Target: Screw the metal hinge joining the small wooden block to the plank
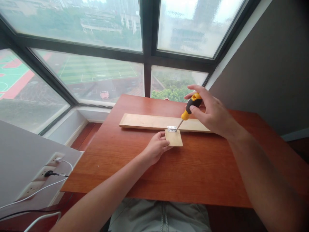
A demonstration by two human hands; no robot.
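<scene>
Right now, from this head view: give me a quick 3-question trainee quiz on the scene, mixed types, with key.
1. True or false: the right hand grips the screwdriver by its yellow and black handle.
2. Multiple choice: the left hand holds which thing? A) the long wooden board B) the small wooden block C) a white cable
3. Fill in: the screwdriver tip meets the small metal ____ that sits where the block meets the board.

Key: 1 true; 2 B; 3 hinge.
</scene>
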